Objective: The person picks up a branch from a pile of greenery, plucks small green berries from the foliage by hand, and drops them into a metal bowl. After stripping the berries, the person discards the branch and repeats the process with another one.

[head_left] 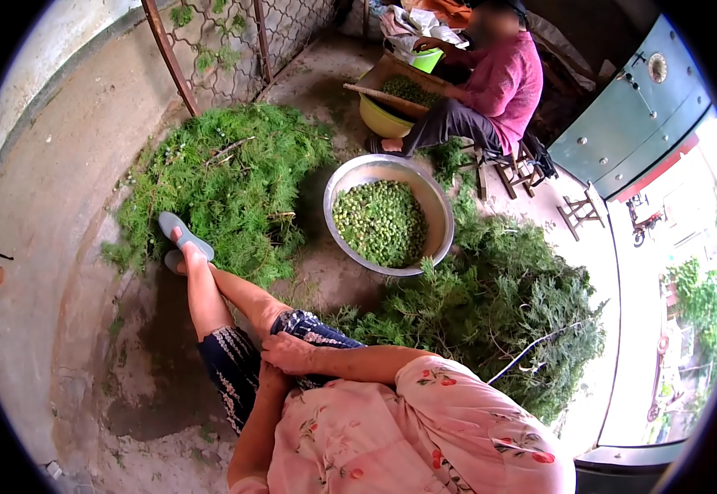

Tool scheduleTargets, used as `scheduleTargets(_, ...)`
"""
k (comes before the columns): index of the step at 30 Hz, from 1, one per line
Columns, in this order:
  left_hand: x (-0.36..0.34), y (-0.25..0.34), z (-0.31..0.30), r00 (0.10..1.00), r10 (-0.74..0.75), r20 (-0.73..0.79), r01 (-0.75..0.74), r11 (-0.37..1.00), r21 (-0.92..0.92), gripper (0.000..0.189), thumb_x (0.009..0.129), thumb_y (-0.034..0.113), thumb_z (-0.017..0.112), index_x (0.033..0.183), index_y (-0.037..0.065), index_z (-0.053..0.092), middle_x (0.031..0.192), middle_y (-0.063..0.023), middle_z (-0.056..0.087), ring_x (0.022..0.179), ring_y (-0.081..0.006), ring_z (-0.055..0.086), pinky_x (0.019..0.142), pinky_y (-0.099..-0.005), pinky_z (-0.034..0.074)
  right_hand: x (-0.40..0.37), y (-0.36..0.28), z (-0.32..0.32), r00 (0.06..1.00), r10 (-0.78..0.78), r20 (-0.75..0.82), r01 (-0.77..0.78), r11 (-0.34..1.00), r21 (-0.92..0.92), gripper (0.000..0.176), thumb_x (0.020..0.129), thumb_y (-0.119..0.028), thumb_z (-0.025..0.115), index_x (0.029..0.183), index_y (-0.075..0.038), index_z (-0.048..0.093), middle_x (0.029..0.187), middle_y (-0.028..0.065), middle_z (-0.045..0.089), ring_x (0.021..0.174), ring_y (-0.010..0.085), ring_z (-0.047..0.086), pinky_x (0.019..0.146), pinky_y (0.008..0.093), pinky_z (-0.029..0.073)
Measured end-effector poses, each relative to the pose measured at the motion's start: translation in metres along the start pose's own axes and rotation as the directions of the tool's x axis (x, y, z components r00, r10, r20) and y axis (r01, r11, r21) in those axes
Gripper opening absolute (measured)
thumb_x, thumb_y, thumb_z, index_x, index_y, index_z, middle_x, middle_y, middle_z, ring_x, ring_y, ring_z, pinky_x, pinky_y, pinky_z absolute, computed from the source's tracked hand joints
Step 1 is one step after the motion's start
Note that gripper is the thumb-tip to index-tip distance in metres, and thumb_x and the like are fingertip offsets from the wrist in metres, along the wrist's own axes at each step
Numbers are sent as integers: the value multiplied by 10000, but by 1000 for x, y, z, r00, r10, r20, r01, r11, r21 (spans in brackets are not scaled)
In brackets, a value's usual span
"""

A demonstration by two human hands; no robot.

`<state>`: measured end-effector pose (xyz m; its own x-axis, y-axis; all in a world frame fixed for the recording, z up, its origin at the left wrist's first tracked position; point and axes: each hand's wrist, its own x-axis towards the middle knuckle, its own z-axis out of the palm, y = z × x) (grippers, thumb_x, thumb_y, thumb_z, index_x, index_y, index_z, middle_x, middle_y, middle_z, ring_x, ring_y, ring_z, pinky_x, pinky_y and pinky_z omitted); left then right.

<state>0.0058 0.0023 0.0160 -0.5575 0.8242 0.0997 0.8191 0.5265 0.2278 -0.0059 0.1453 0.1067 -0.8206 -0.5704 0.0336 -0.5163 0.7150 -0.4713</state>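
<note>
My right hand (289,352) rests in my lap on dark blue patterned shorts (231,366). Its fingers are curled together, and what they hold, if anything, is hidden. Just below it, touching, is my left hand (273,378), with its fingers mostly covered by the right. A wide metal basin (441,216) stands on the floor beyond my knees, partly filled with small green cones or berries (379,222). Heaps of cut green conifer branches lie on either side, one near my feet (226,189) and one right of my lap (490,305).
A person in a pink top (498,82) sits on a low stool behind the basin, one hand by a woven tray (387,97) over a yellow tub (383,123). A small wooden stool (579,216) stands near the blue-green door (630,107). A wire mesh panel (226,49) leans at the back.
</note>
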Motion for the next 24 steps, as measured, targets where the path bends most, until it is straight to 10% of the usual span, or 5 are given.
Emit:
scheduleTargets(8,-7,-3,82,985,-167,39,159,976,149,412,760,271,479,1149,153,550,1163,-45,535,1105,-183,470,928,-356,322,2,6,5,979,-106,-176,92,992,-88,116,687,-156,508,693,-91,605,750,59,578,776,216,572,688,318,473)
scheduleTargets(11,2,3,8,993,-45,-107,35,995,-93,327,707,206,512,1001,125,629,1026,-50,606,1020,-196,522,919,-385,338,3,3,-3,994,-42,-104,38,999,-35,112,680,-126,516,733,-63,592,787,93,558,809,244,564,725,332,456)
scheduleTargets(18,7,10,-6,991,-129,20,131,986,-107,321,698,195,535,997,122,629,1035,-58,601,1032,-207,512,910,-375,346,0,2,-5,999,-3,-37,6,997,75,134,677,-101,558,806,-63,545,828,102,524,869,266,520,775,360,389)
scheduleTargets(24,8,11,-3,984,-76,-163,76,997,-8,219,705,187,520,864,139,661,883,-35,635,902,-197,552,808,-374,378,-1,2,-3,999,1,-46,3,997,81,123,682,-100,557,799,-66,541,829,97,523,866,261,518,777,358,387)
